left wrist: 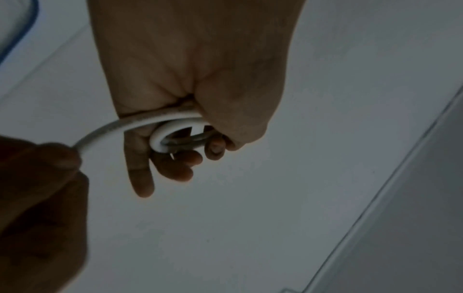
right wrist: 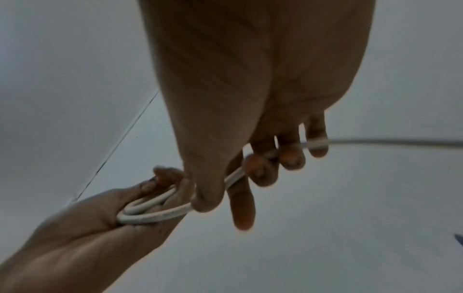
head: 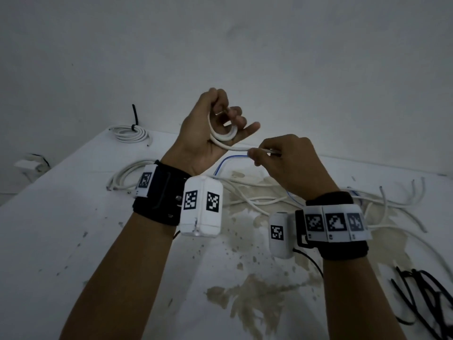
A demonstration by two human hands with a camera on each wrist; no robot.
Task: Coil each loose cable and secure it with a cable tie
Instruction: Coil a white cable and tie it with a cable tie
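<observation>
My left hand [head: 215, 123] is raised above the table and grips a small coil of white cable [head: 224, 137], its fingers curled round the loops. In the left wrist view the white cable [left wrist: 160, 136] shows as a tight ring in the left hand [left wrist: 190, 119]. The cable's free length runs right into my right hand [head: 277, 153], which pinches it between thumb and curled fingers. In the right wrist view the cable [right wrist: 152, 216] passes under the right hand's fingers [right wrist: 290, 156] and trails off to the right.
A tied white coil [head: 130, 133] with a black cable tie lies at the table's far left corner. Another white coil [head: 127, 175] sits left of my wrist. Loose white cables [head: 264, 195] and a blue-striped one [head: 225, 160] sprawl on the stained table [head: 73, 241]. Black cable ties [head: 426, 298] lie at right.
</observation>
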